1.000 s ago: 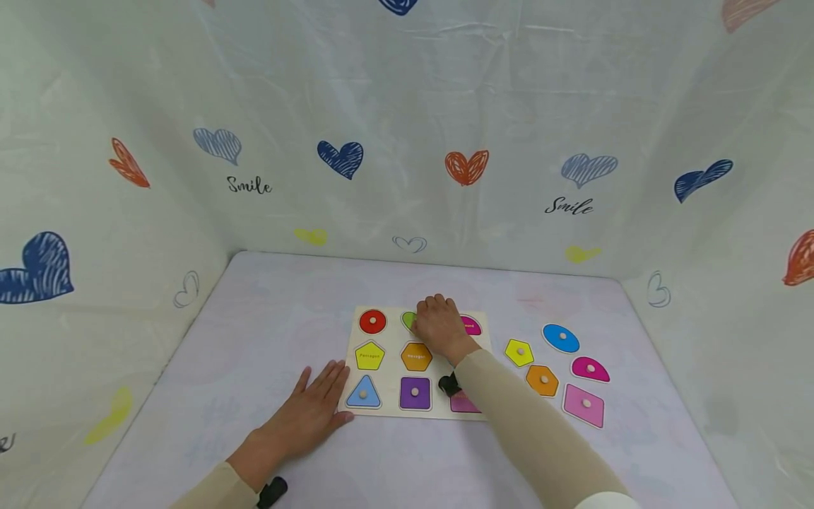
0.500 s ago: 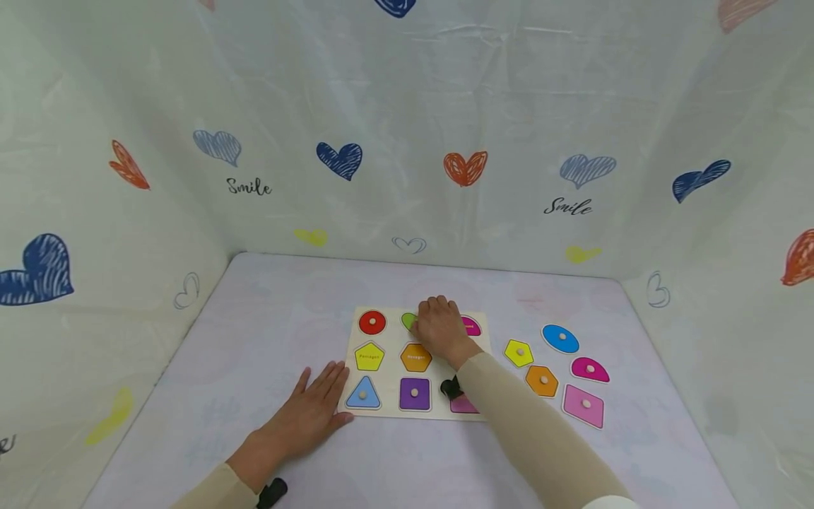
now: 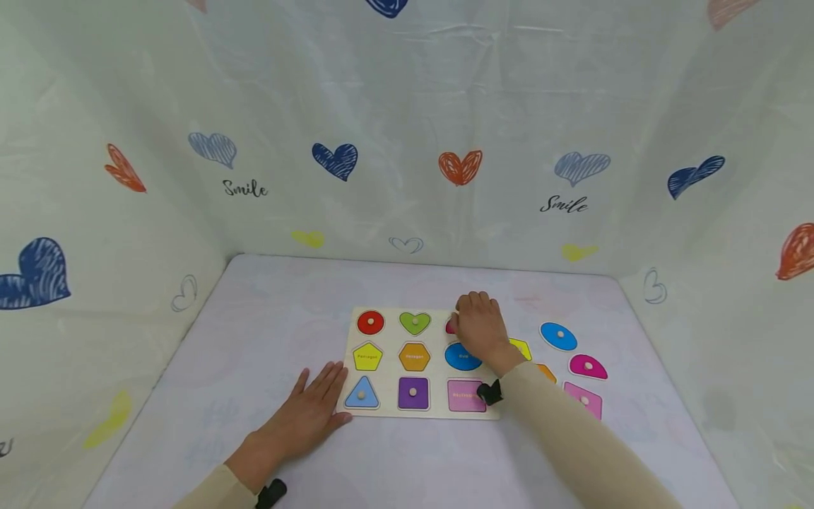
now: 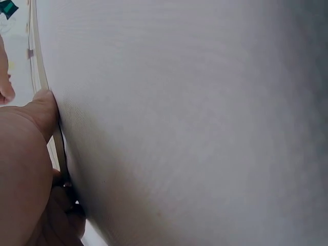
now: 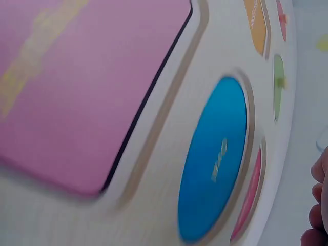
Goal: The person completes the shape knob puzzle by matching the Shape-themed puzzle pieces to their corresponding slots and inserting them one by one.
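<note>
A pale wooden shape puzzle board (image 3: 390, 375) lies on the table. My left hand (image 3: 311, 413) lies flat with fingers and thumb touching its left edge; in the left wrist view the thumb (image 4: 43, 110) rests along that edge. Over the board's top right corner is my right hand (image 3: 480, 325), fingers loosely bent, no piece showing in them. It partly covers the magenta half-circle recess (image 3: 450, 327). A green heart piece (image 3: 415, 329) sits in its recess. In the right wrist view, the blue oval recess (image 5: 212, 159) and pink rectangle recess (image 5: 92, 87) show bare.
Knobbed pieces lie right of the board: a blue oval (image 3: 553, 335), a magenta half circle (image 3: 584, 367), a pink rectangle (image 3: 591, 403), plus a yellow pentagon (image 3: 523, 346) and orange hexagon (image 3: 545, 372) partly behind the right arm. Red circle (image 3: 370, 329), blue triangle (image 3: 362, 401) and purple square (image 3: 407, 404) pieces sit in the board.
My right hand has left the green heart and moved right to the board's top right corner, uncovering the heart and the blue oval recess. My left hand stays put.
</note>
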Motion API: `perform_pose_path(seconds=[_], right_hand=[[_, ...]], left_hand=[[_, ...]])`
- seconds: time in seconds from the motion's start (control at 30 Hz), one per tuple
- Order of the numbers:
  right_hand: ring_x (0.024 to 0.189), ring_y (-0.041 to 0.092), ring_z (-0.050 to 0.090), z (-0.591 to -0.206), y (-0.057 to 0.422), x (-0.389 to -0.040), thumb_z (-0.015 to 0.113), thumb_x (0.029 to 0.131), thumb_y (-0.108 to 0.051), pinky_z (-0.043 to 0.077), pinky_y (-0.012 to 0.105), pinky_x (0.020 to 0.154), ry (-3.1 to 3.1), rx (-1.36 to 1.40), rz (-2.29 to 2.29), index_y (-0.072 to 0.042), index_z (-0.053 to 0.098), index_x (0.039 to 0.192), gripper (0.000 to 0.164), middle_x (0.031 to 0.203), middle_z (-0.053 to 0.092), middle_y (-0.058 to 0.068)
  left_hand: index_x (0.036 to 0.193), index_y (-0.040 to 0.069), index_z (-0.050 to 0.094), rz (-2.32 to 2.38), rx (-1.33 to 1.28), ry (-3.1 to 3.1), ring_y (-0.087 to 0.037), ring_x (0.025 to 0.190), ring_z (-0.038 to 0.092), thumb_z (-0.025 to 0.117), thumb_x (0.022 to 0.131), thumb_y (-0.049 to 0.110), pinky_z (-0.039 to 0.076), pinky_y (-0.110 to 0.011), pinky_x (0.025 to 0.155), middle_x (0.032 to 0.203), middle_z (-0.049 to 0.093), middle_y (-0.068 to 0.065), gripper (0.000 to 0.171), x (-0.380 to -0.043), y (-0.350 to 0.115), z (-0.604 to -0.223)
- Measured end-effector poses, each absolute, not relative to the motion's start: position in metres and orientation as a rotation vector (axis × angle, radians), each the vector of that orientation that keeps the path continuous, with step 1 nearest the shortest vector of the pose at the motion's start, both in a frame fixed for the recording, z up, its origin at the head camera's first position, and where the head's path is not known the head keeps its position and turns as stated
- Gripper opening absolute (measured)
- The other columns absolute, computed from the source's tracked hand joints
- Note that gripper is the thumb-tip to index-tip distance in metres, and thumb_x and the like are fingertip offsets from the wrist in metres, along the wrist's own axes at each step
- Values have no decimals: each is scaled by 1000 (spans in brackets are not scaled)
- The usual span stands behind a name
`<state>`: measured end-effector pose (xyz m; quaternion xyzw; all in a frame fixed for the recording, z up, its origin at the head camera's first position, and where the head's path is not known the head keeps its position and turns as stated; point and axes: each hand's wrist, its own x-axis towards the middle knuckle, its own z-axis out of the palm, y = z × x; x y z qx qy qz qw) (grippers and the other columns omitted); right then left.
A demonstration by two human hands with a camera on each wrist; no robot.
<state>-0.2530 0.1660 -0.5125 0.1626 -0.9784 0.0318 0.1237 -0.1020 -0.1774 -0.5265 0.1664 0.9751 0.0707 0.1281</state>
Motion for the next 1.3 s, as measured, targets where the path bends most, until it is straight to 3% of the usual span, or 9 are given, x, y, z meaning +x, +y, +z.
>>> perform_pose_path(seconds=[0.47, 1.0, 1.3], right_hand=[[96, 36, 56, -506, 256, -236, 73, 99, -20, 53, 49, 83, -2844, 317, 158, 3, 65, 109, 26, 98, 64, 18], [91, 40, 52, -509, 311, -208, 71, 97, -18, 45, 51, 76, -2817, 236, 156, 3, 63, 103, 23, 92, 59, 17], [96, 45, 52, -508, 337, -191, 75, 95, -19, 47, 59, 80, -2795, 162, 150, 8, 60, 115, 37, 102, 61, 26]], left_hand=[[168, 8, 24, 183, 481, 2822, -32, 164, 19, 61, 103, 53, 10, -63, 131, 175, 26, -9, 87, -102, -177, -521], [166, 5, 29, 198, 511, 2862, -33, 162, 24, 63, 102, 53, 15, -65, 130, 173, 30, -13, 87, -100, -177, -525], [166, 5, 29, 226, 505, 2854, -33, 162, 24, 63, 103, 52, 15, -64, 130, 174, 29, -12, 86, -101, -178, -524]])
